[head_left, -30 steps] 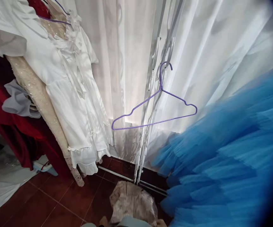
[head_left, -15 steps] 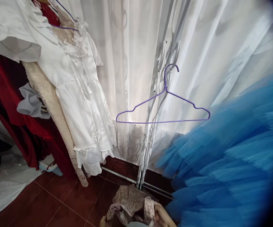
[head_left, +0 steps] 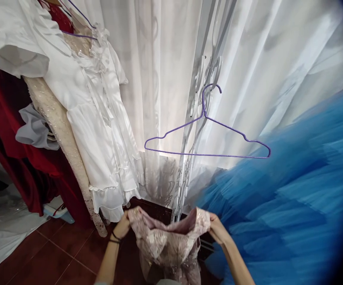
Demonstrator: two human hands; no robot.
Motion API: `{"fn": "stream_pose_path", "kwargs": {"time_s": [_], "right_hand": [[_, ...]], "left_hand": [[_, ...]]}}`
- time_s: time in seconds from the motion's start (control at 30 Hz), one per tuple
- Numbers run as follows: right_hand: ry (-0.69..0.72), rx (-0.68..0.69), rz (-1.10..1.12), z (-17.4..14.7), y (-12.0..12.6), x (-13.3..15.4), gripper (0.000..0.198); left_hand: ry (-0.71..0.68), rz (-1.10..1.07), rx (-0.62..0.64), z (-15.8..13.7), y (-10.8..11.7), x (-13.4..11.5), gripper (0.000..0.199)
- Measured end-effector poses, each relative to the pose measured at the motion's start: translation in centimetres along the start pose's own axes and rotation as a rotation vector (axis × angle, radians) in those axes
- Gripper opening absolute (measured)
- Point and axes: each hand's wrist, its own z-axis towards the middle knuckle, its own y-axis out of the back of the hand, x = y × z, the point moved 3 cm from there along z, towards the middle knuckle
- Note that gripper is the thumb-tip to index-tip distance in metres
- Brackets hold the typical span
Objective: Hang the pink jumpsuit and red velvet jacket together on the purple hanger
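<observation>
A shiny pink dress point(head_left: 171, 241) is stretched between my two hands, its neckline facing up. My left hand point(head_left: 123, 226) grips one shoulder strap, with dark bands around that wrist. At the opposite strap, my right hand point(head_left: 217, 228) is closed on the fabric. Both hands' fingers are partly hidden by the cloth. Above and beyond the dress, a purple hanger point(head_left: 207, 154) hangs bare from a white hook strip point(head_left: 202, 91), apart from my hands.
A white ruffled dress point(head_left: 91, 118) hangs at left, with a beige beaded garment point(head_left: 55, 114) and dark red fabric point(head_left: 8, 107) behind it. Layered blue tulle point(head_left: 293, 198) fills the right side. White curtains point(head_left: 141, 79) hang behind, above a dark red tiled floor point(head_left: 55, 253).
The pink dress has come up from the bottom edge and been spread open by its straps. Both hands have risen and moved apart. The hanger has swung slightly.
</observation>
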Motion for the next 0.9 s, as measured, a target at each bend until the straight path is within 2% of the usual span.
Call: {"fn": "stream_pose_path", "kwargs": {"time_s": [0.1, 0.13, 0.17, 0.27, 0.37, 0.47, 0.57, 0.63, 0.77, 0.9], "right_hand": [[0.188, -0.148, 0.062, 0.2, -2.1, 8.9, 0.045], [0.259, -0.207, 0.076, 0.0, -3.1, 11.3, 0.047], [0.328, -0.258, 0.085, -0.3, -4.1, 13.2, 0.047], [0.549, -0.314, 0.062, -1.2, -6.7, 16.8, 0.046], [0.731, -0.260, -0.038, -1.9, -8.1, 17.9, 0.045], [0.828, -0.315, -0.101, -2.2, -7.9, 18.1, 0.040], [0.902, -0.481, -0.104, -2.7, -6.7, 18.4, 0.034], [0.929, -0.611, -0.100, -3.1, -5.6, 18.7, 0.028], [0.935, -0.872, -0.068, -3.2, -3.2, 18.9, 0.024], [0.887, -0.929, 0.014, -1.2, -0.8, 19.7, 0.027]], "left_hand": [[-0.175, 0.017, -0.062, 5.1, 2.2, -9.1, 0.039], [-0.270, 0.013, -0.088, 6.4, 2.3, -12.2, 0.045], [-0.431, -0.014, -0.134, 7.3, 2.3, -15.2, 0.051], [-0.687, -0.103, -0.171, 9.0, 0.8, -21.8, 0.057], [-0.842, -0.118, -0.200, 9.5, -1.5, -26.2, 0.050], [-0.871, 0.006, -0.171, 9.8, -4.2, -29.6, 0.045], [-0.851, 0.164, -0.065, 10.0, -7.1, -31.8, 0.039], [-0.825, 0.205, -0.030, 9.9, -8.5, -32.4, 0.034], [-0.770, 0.236, -0.049, 9.2, -9.8, -32.4, 0.027], [-0.794, 0.299, -0.120, 8.4, -9.5, -32.6, 0.020]]}}
